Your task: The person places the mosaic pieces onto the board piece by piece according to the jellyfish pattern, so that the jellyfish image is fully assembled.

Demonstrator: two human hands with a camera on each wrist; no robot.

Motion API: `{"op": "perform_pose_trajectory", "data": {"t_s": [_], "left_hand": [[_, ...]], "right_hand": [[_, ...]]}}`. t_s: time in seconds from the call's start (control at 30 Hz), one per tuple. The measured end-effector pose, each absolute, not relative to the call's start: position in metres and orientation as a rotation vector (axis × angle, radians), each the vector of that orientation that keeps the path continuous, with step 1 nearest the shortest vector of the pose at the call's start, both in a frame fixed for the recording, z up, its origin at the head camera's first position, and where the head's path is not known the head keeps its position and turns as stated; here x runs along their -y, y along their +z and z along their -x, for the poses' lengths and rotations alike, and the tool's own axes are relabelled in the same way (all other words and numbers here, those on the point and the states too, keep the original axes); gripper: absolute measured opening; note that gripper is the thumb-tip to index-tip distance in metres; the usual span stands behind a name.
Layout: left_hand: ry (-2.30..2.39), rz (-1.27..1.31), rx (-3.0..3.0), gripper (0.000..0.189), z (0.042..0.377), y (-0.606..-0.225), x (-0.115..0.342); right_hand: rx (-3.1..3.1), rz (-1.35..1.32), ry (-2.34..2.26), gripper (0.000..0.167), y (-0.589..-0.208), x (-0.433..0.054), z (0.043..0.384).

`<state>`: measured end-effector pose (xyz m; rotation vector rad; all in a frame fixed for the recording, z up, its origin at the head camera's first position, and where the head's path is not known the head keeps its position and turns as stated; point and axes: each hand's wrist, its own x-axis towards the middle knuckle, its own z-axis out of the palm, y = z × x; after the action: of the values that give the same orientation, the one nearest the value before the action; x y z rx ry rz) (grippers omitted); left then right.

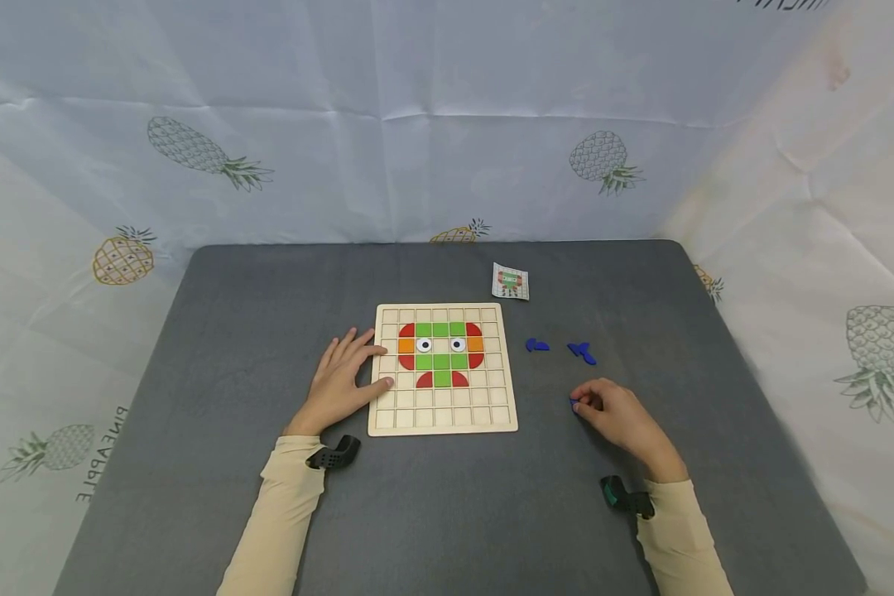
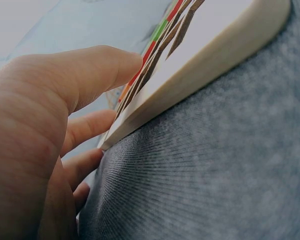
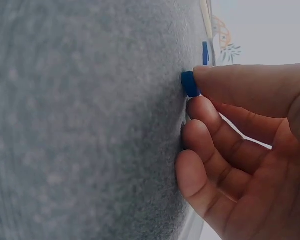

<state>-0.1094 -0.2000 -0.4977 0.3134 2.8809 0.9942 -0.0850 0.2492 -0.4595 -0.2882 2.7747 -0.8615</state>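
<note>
A square wooden grid board (image 1: 410, 420) lies on the dark grey table, with green, red and orange tiles and two eye pieces set in its upper and middle cells. My left hand (image 1: 343, 379) rests at the board's left edge, fingers spread and mostly straight, thumb tip on the rim. In the left wrist view the thumb (image 2: 105, 70) reaches over that edge. To the right of the board, my right hand (image 1: 622, 418) pinches a small blue piece (image 3: 190, 84) between thumb and fingers, close over the tabletop. The other fingers are curled.
Blue pieces lie right of the board, one small group (image 1: 537, 345) nearer it and another (image 1: 583, 353) farther right. A small picture card (image 1: 510, 282) with a similar tile figure sits behind the board. Pineapple-print cloth (image 1: 417, 165) hangs around the table.
</note>
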Motion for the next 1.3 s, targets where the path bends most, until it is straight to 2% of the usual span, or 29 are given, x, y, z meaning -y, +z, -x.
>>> {"op": "perform_pose_trajectory", "data": {"t_s": [0.13, 0.37, 0.63, 0.8, 1.3], "left_hand": [[0.993, -0.313, -2.881, 0.058, 0.109, -0.497, 0.2], [0.979, -0.315, -2.887, 0.059, 0.109, -0.497, 0.2], [0.983, -0.306, -2.884, 0.058, 0.109, -0.498, 0.2], [0.983, -0.31, -2.882, 0.058, 0.11, -0.498, 0.199], [0.983, -0.31, -2.89, 0.057, 0.111, -0.5, 0.2]], "right_hand": [[-2.781, 0.293, -0.852, 0.009, -0.46, -0.246, 0.084], [-2.805, 0.281, -0.839, 0.018, -0.462, -0.244, 0.082], [-2.821, 0.307, -0.813, 0.009, -0.461, -0.243, 0.08], [-2.839, 0.347, -0.825, 0.011, -0.461, -0.242, 0.081], [-2.854, 0.431, -0.935, 0.015, -0.435, -0.219, 0.11]]}}
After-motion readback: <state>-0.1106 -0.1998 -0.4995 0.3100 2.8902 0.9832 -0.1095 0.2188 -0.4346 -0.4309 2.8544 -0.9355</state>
